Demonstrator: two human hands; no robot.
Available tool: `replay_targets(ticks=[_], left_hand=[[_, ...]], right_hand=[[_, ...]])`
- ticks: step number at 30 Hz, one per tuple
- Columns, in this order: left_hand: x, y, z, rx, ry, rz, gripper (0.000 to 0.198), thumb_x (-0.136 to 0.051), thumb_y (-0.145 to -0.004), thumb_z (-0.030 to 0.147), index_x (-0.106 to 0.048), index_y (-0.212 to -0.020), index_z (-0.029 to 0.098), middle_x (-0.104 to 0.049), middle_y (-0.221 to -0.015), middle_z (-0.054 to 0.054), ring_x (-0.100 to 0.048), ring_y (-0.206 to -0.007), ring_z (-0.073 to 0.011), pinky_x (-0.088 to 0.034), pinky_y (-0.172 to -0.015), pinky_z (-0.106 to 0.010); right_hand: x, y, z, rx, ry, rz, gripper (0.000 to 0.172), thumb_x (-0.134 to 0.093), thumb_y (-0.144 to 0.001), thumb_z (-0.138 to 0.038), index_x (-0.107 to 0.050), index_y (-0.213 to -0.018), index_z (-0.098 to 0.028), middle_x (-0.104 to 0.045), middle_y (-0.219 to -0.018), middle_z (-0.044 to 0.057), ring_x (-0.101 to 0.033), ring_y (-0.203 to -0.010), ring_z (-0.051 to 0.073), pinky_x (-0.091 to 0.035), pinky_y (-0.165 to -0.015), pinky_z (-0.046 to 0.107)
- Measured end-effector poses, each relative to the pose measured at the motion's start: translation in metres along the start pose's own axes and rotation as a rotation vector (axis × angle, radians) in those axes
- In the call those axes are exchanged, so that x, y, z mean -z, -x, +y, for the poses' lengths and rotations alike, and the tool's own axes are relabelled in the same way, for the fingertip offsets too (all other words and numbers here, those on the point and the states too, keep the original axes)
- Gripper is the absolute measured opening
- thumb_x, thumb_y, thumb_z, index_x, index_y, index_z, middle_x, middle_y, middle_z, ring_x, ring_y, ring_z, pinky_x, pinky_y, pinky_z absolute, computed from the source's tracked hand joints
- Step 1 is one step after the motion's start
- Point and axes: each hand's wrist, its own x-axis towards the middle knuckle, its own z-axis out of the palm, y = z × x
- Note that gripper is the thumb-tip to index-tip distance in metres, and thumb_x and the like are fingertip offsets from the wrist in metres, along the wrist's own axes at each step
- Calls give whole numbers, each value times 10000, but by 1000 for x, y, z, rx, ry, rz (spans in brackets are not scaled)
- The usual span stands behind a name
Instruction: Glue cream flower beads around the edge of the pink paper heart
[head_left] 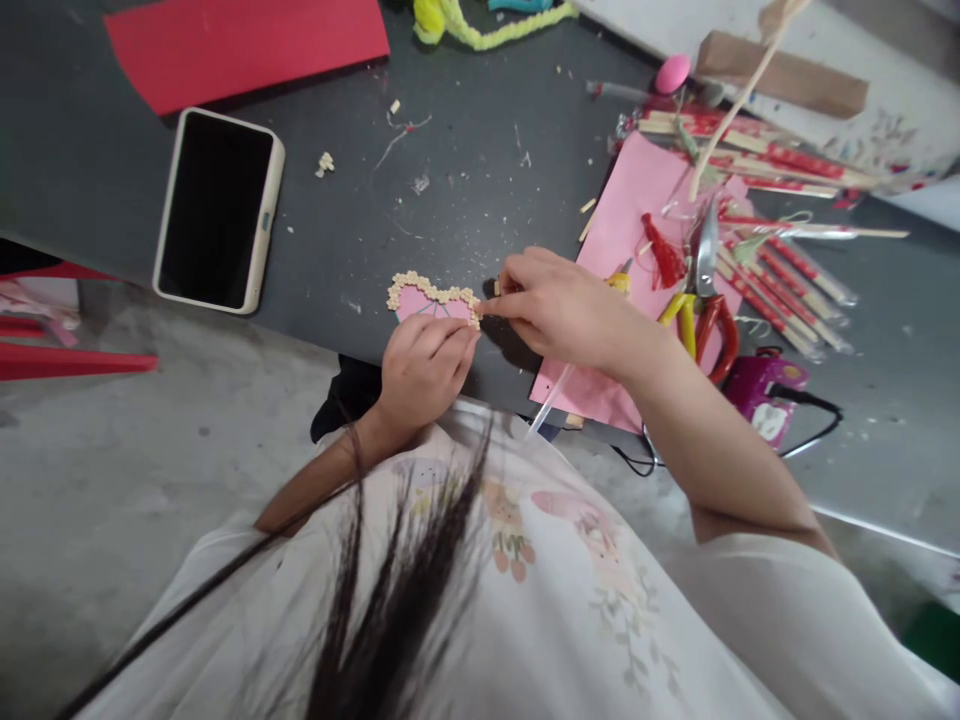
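A pink, heart-like paper piece point(412, 303) lies near the table's front edge. Small cream-coloured bits in clusters point(409, 282) run along its upper border, and thin dark lines cross its face. My left hand point(424, 365) is closed over the lower part, fingers curled on it, hiding that end. From the right, my right hand point(559, 305) reaches in with fingertips pinched together at the piece's right border. Whatever sits between those fingertips is too small to make out. Beneath my right forearm is a larger pink sheet point(615, 215).
A phone point(217, 210) and a red sheet point(255, 45) lie to the left. Yellow-and-red-handled scissors point(705, 255), a red tassel point(664, 252), wrapped chopstick-like sticks point(780, 290) and a purple device with a cable point(766, 395) crowd the right. Loose scraps point(325, 164) dot the table.
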Motion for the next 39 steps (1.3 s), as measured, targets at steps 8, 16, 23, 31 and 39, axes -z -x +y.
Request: replay_targets(ticks=[8,16,23,31,39], left_hand=[[0,-2,1,-9,-38,-10,60,-638,-905,219,-693,-916,199,-748,-909,-2,-615,-820,-164,-488,-778,-308],[1,-1,3,-7,-22,-46,99,-606,-927,219,-695,-945,180,-741,-935,-31,-600,-839,-177,-460,-784,-328],[3,-6,9,-4,-101,-63,109,-609,-918,208,-713,-931,178,-745,-913,-29,-618,-820,-178,-475,-763,-323],[4,-7,12,15,-92,-81,112,-600,-922,199,-710,-936,179,-734,-907,-39,-606,-818,-183,-459,-751,-333],[4,-6,11,33,-76,-96,114,-596,-924,207,-706,-946,185,-731,-915,-34,-588,-833,-189,-448,-760,-342]], right_hand=[[3,0,-1,14,49,-59,370,-415,-944,-158,-703,-1174,-170,-587,-908,111,-471,-853,226,-371,-758,370],[2,0,-2,0,59,-99,344,-424,-954,-149,-704,-1152,-166,-588,-914,110,-473,-852,226,-347,-761,366],[0,0,-3,50,91,-72,348,-412,-945,-127,-711,-1122,-143,-572,-856,103,-455,-818,215,-356,-723,346],[0,1,-1,41,44,-71,377,-404,-930,-126,-717,-1138,-141,-591,-876,113,-476,-838,226,-356,-740,362],[0,5,1,41,-38,-16,328,-440,-908,-123,-756,-983,-169,-583,-841,81,-471,-800,203,-348,-718,329]])
